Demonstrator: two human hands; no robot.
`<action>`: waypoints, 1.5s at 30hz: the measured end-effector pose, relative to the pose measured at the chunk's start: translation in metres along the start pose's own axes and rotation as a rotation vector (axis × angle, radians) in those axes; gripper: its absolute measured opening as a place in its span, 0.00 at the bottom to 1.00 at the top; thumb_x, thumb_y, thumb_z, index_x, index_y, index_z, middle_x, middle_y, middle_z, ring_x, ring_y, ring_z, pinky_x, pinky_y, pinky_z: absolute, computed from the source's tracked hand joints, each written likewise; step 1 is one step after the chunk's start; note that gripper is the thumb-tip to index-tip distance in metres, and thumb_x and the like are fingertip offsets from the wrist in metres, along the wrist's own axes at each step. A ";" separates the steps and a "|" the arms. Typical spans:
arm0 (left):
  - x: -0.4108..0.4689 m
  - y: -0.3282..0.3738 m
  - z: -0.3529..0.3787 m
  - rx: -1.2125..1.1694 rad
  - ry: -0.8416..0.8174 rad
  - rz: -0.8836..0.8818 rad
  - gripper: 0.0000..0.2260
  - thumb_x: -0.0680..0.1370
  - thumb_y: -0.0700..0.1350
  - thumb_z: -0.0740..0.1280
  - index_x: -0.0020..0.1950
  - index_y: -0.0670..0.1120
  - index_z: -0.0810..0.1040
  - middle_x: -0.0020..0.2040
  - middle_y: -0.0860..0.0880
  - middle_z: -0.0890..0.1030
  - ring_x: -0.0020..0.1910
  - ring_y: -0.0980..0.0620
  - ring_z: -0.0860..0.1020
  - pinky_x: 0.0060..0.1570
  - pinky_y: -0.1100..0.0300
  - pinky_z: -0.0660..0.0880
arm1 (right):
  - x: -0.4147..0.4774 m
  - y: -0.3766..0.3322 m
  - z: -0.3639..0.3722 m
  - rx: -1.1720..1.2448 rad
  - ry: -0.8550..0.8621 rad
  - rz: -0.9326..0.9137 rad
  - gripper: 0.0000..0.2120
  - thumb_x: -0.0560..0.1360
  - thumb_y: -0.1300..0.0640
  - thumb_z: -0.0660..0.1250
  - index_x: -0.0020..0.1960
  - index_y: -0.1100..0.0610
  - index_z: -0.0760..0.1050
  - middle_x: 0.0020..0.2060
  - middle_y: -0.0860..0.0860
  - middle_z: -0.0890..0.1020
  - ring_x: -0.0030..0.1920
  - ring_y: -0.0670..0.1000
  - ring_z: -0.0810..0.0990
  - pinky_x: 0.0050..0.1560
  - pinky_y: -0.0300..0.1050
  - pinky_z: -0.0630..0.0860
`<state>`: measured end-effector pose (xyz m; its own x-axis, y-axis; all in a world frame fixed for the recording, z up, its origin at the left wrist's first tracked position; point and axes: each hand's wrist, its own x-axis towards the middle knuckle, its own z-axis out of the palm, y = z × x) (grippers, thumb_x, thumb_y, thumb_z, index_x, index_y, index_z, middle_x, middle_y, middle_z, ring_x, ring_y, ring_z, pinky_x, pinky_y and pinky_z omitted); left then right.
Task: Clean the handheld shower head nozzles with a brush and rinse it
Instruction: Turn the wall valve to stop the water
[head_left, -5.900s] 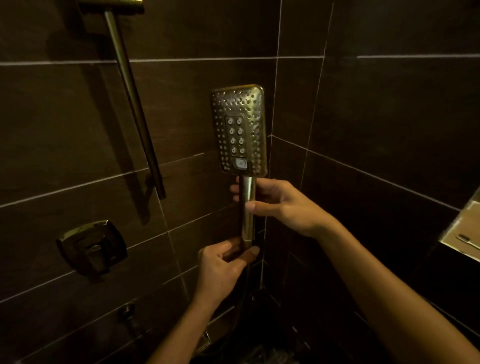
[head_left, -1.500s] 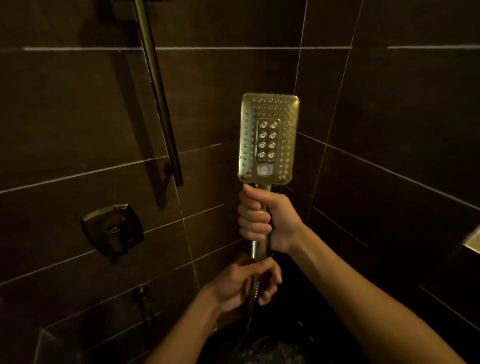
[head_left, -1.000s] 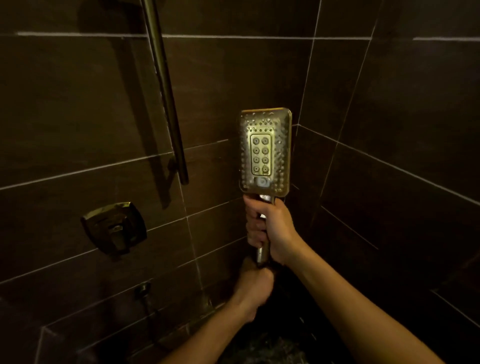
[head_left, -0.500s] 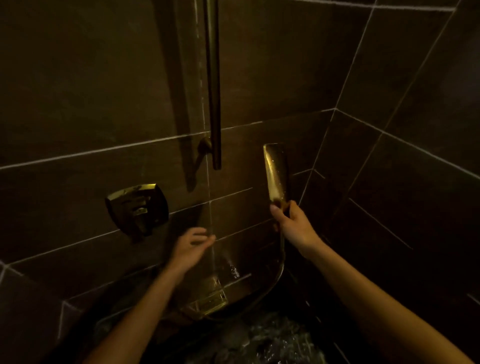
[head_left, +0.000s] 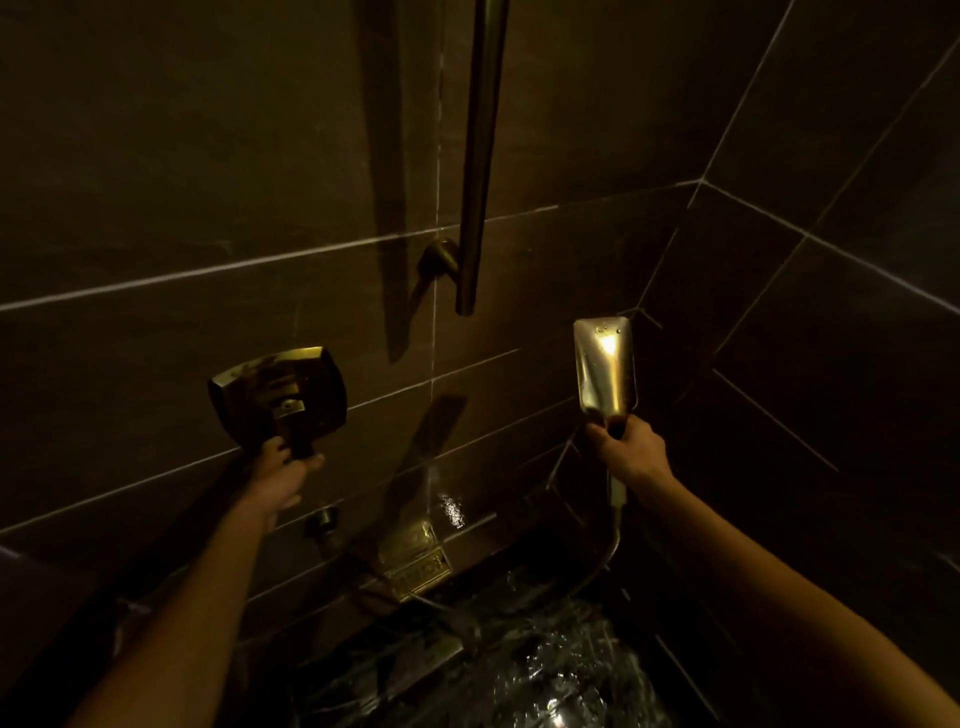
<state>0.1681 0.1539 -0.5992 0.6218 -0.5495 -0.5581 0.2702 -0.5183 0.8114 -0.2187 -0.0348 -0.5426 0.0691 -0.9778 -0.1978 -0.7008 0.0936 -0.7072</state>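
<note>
Shower head (head_left: 605, 366), right of centre, is clenched by its handle in the right hand (head_left: 631, 452), back toward camera. Left hand (head_left: 283, 467) grasps the valve (head_left: 280, 397), centre left. Rinsing seems in hand; next, turn the valve.

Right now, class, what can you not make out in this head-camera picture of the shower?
- Nozzle face of the shower head: turned away, only its shiny back shows.
- Handle inside the right hand: covered by the fingers.
- Lever of the wall valve: partly hidden by the left hand; too dark to read its position.
- Slide bar: cut off by the top edge.
</note>
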 end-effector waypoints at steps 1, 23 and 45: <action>0.003 -0.001 0.001 -0.010 -0.001 -0.001 0.36 0.79 0.40 0.69 0.81 0.52 0.52 0.81 0.47 0.60 0.75 0.41 0.66 0.69 0.39 0.69 | 0.000 0.002 0.000 -0.002 0.000 0.014 0.17 0.79 0.49 0.70 0.58 0.61 0.78 0.49 0.58 0.84 0.49 0.56 0.82 0.47 0.45 0.74; 0.008 -0.019 -0.010 -0.013 -0.070 0.028 0.31 0.81 0.38 0.66 0.80 0.51 0.57 0.78 0.46 0.64 0.71 0.39 0.71 0.62 0.40 0.73 | -0.009 0.028 0.007 0.315 0.014 0.234 0.18 0.81 0.52 0.66 0.68 0.57 0.70 0.55 0.56 0.79 0.53 0.55 0.81 0.54 0.53 0.80; -0.005 -0.013 -0.012 -0.164 -0.071 -0.088 0.28 0.81 0.42 0.66 0.79 0.52 0.61 0.76 0.42 0.69 0.70 0.38 0.72 0.64 0.40 0.74 | -0.008 0.047 -0.013 0.211 0.035 0.218 0.17 0.79 0.55 0.67 0.66 0.60 0.72 0.55 0.60 0.81 0.49 0.55 0.81 0.44 0.48 0.76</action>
<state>0.1706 0.1713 -0.6054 0.5388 -0.5546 -0.6341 0.4411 -0.4556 0.7732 -0.2619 -0.0246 -0.5655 -0.0936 -0.9359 -0.3397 -0.5328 0.3353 -0.7770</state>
